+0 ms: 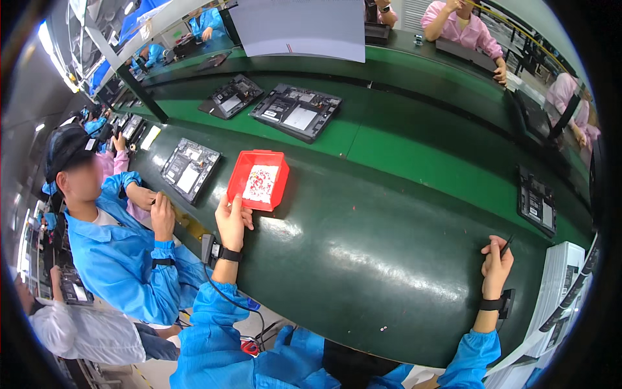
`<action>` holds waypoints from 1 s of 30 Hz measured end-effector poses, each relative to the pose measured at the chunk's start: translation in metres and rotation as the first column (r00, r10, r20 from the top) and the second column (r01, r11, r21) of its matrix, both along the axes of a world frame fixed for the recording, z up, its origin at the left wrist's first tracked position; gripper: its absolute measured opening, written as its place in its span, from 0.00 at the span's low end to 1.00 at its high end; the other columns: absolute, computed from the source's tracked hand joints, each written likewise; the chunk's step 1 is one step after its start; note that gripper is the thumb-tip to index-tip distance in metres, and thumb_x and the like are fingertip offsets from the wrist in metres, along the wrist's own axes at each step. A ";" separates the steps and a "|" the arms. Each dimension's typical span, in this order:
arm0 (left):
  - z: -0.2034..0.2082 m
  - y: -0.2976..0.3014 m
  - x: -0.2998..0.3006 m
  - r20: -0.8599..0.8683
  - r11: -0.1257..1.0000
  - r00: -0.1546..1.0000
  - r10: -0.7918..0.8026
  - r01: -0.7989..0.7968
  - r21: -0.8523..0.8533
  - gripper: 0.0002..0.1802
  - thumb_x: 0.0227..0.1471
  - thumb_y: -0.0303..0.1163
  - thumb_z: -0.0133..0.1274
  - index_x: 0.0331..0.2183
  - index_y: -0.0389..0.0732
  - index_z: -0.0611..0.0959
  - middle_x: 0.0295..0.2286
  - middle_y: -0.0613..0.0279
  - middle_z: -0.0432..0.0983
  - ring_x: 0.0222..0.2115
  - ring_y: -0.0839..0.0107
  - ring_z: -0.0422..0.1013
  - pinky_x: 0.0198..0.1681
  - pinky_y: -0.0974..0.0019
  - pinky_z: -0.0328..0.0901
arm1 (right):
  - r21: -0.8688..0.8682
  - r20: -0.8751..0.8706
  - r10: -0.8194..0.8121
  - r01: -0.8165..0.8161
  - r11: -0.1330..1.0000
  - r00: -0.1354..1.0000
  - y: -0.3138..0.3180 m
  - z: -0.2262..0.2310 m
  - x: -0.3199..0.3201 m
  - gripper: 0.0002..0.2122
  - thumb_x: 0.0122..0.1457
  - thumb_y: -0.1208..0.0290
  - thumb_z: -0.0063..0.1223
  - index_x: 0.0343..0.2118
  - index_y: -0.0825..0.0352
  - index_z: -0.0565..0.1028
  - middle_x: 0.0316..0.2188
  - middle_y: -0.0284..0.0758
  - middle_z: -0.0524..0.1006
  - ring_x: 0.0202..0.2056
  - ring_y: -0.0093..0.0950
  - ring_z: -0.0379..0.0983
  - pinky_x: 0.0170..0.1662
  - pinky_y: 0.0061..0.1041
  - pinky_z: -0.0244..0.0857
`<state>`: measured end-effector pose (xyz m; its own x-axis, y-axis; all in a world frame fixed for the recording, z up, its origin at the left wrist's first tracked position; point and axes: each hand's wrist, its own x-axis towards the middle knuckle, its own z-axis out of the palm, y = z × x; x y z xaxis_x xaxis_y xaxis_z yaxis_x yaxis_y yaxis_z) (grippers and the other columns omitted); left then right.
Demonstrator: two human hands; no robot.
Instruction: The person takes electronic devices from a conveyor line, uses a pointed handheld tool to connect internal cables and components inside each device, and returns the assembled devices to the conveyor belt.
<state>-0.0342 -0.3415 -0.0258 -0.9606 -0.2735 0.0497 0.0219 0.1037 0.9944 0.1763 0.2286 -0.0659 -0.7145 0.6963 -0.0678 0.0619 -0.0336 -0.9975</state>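
Note:
My left hand (232, 223) is at the near left corner of a red plastic bin (283, 183), its fingers closed on the near wall. Inside the bin lie many tiny red and white pieces (260, 184) on a white bottom. Far over on the right, near the table's right end, my right hand (496, 264) is closed around a thin dark pointed tool (507, 244). Its exact kind is too small to make out. Both wrists wear black straps with small devices.
Opened laptop bases lie left of the bin (190, 170), behind it (297, 111) and at far right (537, 201). A co-worker in blue (123, 253) sits close on my left. White stacked trays (562, 279) flank the green table's (363, 259) right end. People in pink sit opposite.

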 end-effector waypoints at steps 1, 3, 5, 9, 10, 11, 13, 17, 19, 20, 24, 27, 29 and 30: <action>-0.001 0.001 0.004 -0.003 1.000 1.000 0.000 0.000 -0.010 0.18 0.68 0.36 0.50 0.54 0.35 0.74 0.17 0.63 0.73 0.10 0.78 0.66 0.11 0.74 0.61 | -0.010 -0.003 0.000 0.000 1.000 1.000 0.004 -0.003 0.002 0.10 0.70 0.67 0.52 0.45 0.68 0.77 0.23 0.29 0.76 0.13 0.09 0.53 0.14 0.15 0.42; -0.002 0.010 0.011 -0.090 0.984 0.981 0.174 -0.176 -0.015 0.19 0.68 0.35 0.50 0.55 0.36 0.73 0.17 0.67 0.70 0.11 0.81 0.62 0.10 0.74 0.56 | 0.081 0.007 0.025 -0.025 0.996 1.000 0.011 -0.008 0.009 0.10 0.70 0.67 0.52 0.45 0.68 0.77 0.23 0.29 0.76 0.13 0.09 0.53 0.14 0.15 0.42; -0.012 0.004 0.011 -0.331 0.922 0.901 0.282 -0.349 -0.165 0.19 0.67 0.32 0.51 0.55 0.35 0.73 0.17 0.71 0.68 0.16 0.84 0.61 0.18 0.75 0.55 | 0.050 0.002 0.019 -0.019 0.999 1.000 0.012 -0.008 0.013 0.09 0.70 0.68 0.52 0.45 0.68 0.78 0.23 0.29 0.76 0.13 0.09 0.53 0.14 0.15 0.42; -0.002 0.053 0.054 -0.546 0.630 0.803 -0.237 -0.301 -0.716 0.10 0.61 0.24 0.53 0.45 0.36 0.80 0.24 0.58 0.79 0.23 0.68 0.76 0.28 0.66 0.69 | 0.099 0.026 0.045 -0.048 0.994 0.999 0.006 -0.006 0.012 0.08 0.69 0.68 0.53 0.42 0.68 0.79 0.23 0.27 0.77 0.14 0.10 0.54 0.17 0.16 0.44; -0.004 0.063 0.066 -0.386 0.597 0.835 -0.392 -0.088 -0.798 0.06 0.55 0.24 0.57 0.37 0.38 0.84 0.27 0.50 0.81 0.27 0.57 0.80 0.32 0.61 0.73 | 0.151 0.052 0.073 -0.080 0.985 0.996 0.003 -0.008 0.009 0.08 0.69 0.69 0.54 0.40 0.68 0.79 0.23 0.27 0.77 0.15 0.10 0.55 0.18 0.16 0.45; 0.000 0.091 0.074 -0.326 0.544 0.780 -0.535 0.023 -0.839 0.04 0.51 0.25 0.60 0.32 0.40 0.85 0.25 0.52 0.80 0.25 0.54 0.78 0.29 0.60 0.73 | 0.139 0.053 0.064 -0.071 0.988 0.997 0.000 -0.008 0.009 0.08 0.69 0.69 0.54 0.40 0.68 0.79 0.23 0.27 0.77 0.15 0.10 0.55 0.18 0.16 0.45; 0.010 0.148 0.088 -0.133 0.355 0.592 -0.795 0.276 -0.893 0.06 0.49 0.31 0.66 0.31 0.43 0.86 0.22 0.61 0.79 0.23 0.62 0.76 0.25 0.61 0.71 | 0.196 0.069 0.057 -0.070 0.978 0.996 -0.001 -0.003 0.012 0.08 0.68 0.69 0.54 0.39 0.68 0.80 0.22 0.26 0.77 0.16 0.09 0.55 0.19 0.17 0.45; 0.008 0.217 0.088 -0.073 0.156 0.217 -0.973 0.393 -0.906 0.09 0.50 0.34 0.66 0.35 0.48 0.85 0.23 0.68 0.78 0.22 0.68 0.75 0.24 0.64 0.70 | 0.166 0.108 0.049 -0.067 0.984 0.993 0.004 0.009 0.023 0.09 0.68 0.70 0.53 0.40 0.70 0.80 0.25 0.29 0.79 0.25 0.15 0.69 0.28 0.17 0.61; -0.003 0.244 0.077 -0.003 0.110 0.244 -0.970 0.429 -0.896 0.08 0.52 0.34 0.64 0.35 0.46 0.85 0.24 0.65 0.80 0.23 0.64 0.77 0.25 0.62 0.71 | 0.177 0.113 0.032 -0.051 0.983 0.993 -0.010 0.012 0.013 0.09 0.68 0.71 0.52 0.41 0.72 0.80 0.27 0.31 0.80 0.30 0.18 0.74 0.35 0.18 0.67; -0.006 0.259 0.070 -0.021 0.142 0.272 -0.962 0.432 -0.891 0.07 0.53 0.34 0.63 0.36 0.45 0.85 0.25 0.64 0.81 0.23 0.62 0.77 0.26 0.60 0.72 | 0.177 0.086 0.030 -0.045 0.983 0.996 -0.016 0.017 0.009 0.09 0.68 0.73 0.51 0.43 0.72 0.81 0.28 0.32 0.81 0.31 0.20 0.76 0.38 0.19 0.69; -0.019 0.324 0.033 -0.244 0.369 0.318 -0.916 0.429 -0.824 0.09 0.53 0.36 0.63 0.36 0.44 0.84 0.23 0.63 0.78 0.24 0.60 0.76 0.27 0.58 0.70 | 0.276 -0.037 -0.086 0.093 0.957 0.996 -0.027 0.013 -0.011 0.11 0.69 0.70 0.51 0.43 0.72 0.80 0.31 0.33 0.83 0.33 0.21 0.77 0.41 0.22 0.70; -0.014 0.378 0.025 -0.229 0.373 0.367 -0.901 0.391 -0.842 0.10 0.53 0.37 0.63 0.37 0.45 0.84 0.22 0.65 0.74 0.27 0.62 0.73 0.29 0.59 0.69 | 0.644 -0.179 -0.302 0.343 0.684 0.936 0.012 0.015 -0.007 0.08 0.66 0.76 0.53 0.45 0.68 0.79 0.42 0.39 0.80 0.38 0.31 0.77 0.43 0.25 0.69; -0.008 0.412 0.025 -0.160 0.336 0.374 -0.914 0.476 -0.813 0.18 0.55 0.39 0.63 0.45 0.40 0.82 0.28 0.62 0.77 0.33 0.60 0.73 0.36 0.56 0.69 | 0.728 -0.207 -0.422 0.427 0.537 0.883 0.054 0.016 0.005 0.09 0.64 0.78 0.53 0.46 0.67 0.79 0.49 0.43 0.76 0.44 0.38 0.77 0.46 0.30 0.71; -0.012 0.431 0.022 -0.207 0.371 0.359 -0.910 0.484 -0.793 0.25 0.55 0.40 0.63 0.49 0.37 0.79 0.33 0.57 0.78 0.37 0.56 0.74 0.40 0.54 0.69 | 0.788 -0.188 -0.494 0.431 0.440 0.849 0.079 0.012 0.008 0.10 0.63 0.78 0.53 0.47 0.67 0.79 0.52 0.44 0.75 0.46 0.41 0.76 0.48 0.34 0.71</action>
<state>-0.0126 0.0892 -0.0379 -0.4373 0.7820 0.4442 0.8519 0.2019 0.4832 0.1844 0.3072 -0.0539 -0.2857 0.7103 0.6433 0.3439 0.7026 -0.6230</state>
